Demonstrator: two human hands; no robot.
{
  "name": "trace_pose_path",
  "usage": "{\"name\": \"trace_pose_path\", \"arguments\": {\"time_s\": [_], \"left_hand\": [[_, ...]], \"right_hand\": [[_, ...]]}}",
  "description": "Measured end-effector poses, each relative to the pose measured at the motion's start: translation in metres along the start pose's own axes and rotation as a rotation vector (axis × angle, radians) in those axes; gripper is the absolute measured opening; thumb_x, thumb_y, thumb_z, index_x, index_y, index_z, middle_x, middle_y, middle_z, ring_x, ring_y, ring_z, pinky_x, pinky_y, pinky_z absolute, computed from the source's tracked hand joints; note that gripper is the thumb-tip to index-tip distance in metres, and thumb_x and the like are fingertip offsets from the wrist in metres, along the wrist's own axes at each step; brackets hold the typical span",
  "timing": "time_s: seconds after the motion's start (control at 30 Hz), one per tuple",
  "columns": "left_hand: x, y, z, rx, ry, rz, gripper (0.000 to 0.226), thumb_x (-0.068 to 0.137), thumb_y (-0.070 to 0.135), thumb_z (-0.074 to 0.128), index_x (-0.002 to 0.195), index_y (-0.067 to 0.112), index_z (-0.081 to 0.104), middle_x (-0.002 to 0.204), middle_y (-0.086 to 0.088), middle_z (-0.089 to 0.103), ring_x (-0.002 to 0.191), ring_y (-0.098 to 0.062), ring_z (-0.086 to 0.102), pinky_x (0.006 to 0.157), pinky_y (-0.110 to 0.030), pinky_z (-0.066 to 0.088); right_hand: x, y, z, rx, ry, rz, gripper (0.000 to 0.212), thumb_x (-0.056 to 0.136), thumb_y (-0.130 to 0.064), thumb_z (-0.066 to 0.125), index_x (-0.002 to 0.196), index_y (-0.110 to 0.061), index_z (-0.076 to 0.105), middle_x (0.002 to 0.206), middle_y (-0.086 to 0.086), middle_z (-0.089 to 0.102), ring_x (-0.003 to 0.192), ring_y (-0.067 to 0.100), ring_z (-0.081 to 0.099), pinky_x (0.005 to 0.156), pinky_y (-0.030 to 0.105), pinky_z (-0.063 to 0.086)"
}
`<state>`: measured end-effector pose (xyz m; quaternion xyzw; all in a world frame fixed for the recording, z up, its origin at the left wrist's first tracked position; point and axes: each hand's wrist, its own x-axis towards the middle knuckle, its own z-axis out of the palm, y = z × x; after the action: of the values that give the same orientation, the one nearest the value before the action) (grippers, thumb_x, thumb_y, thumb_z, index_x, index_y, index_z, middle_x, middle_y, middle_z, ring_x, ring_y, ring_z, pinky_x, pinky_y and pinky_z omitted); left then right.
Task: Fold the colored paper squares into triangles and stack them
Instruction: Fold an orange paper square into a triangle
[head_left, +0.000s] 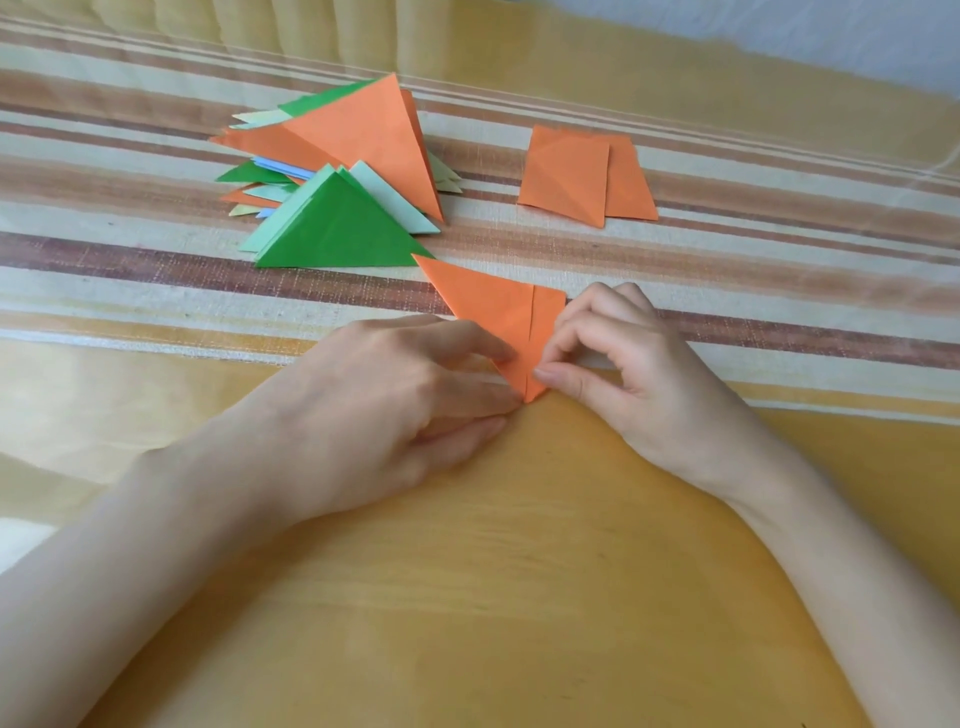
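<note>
Two hands meet over one orange paper (493, 312), which lies across the near edge of the striped cloth (156, 291) on the table (467, 571), just in front of the stack. The left hand (395, 410) reaches in with fairly straight fingers and presses the paper's left side, apparently to stop it sliding. The right hand (623, 364), fingers curled, pinches the narrow right flap near the lower tip, likely aligning edges for the crease. Finished triangles (337, 182) are heaped behind on the left. Orange squares (582, 176) wait apart on the right, within reach.
</note>
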<state>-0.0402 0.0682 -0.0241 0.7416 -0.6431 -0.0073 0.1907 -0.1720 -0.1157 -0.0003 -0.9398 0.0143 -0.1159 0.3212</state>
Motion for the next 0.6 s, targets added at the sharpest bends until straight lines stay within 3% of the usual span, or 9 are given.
{"name": "trace_pose_path", "arguments": {"time_s": [0.3, 0.47, 0.6], "left_hand": [[-0.0056, 0.0098, -0.0001, -0.075, 0.002, -0.029, 0.035, 0.091, 0.052, 0.043, 0.111, 0.033, 0.064, 0.111, 0.010, 0.064, 0.093, -0.016, 0.063, 0.071, -0.037, 0.055], [-0.0038, 0.0084, -0.0051, -0.075, -0.005, -0.040, 0.032, 0.089, 0.054, 0.043, 0.114, 0.039, 0.056, 0.114, 0.018, 0.059, 0.096, -0.008, 0.061, 0.075, -0.030, 0.053], [-0.0051, 0.0094, -0.0050, -0.041, 0.003, 0.002, 0.026, 0.087, 0.045, 0.047, 0.109, 0.037, 0.059, 0.115, 0.018, 0.054, 0.097, -0.005, 0.055, 0.076, -0.021, 0.042]], "right_hand": [[0.0028, -0.0025, 0.0059, -0.121, 0.059, -0.058, 0.027, 0.089, -0.036, 0.051, 0.084, -0.012, 0.062, 0.090, -0.003, 0.052, 0.090, 0.016, 0.044, 0.084, 0.025, 0.036], [0.0032, -0.0027, 0.0080, -0.189, 0.089, -0.097, 0.028, 0.090, -0.033, 0.050, 0.083, -0.009, 0.062, 0.090, -0.002, 0.052, 0.089, 0.019, 0.045, 0.081, 0.032, 0.039], [0.0028, -0.0030, 0.0084, -0.197, 0.087, -0.107, 0.028, 0.090, -0.033, 0.050, 0.083, -0.009, 0.062, 0.090, -0.002, 0.051, 0.089, 0.020, 0.046, 0.080, 0.035, 0.041]]}}
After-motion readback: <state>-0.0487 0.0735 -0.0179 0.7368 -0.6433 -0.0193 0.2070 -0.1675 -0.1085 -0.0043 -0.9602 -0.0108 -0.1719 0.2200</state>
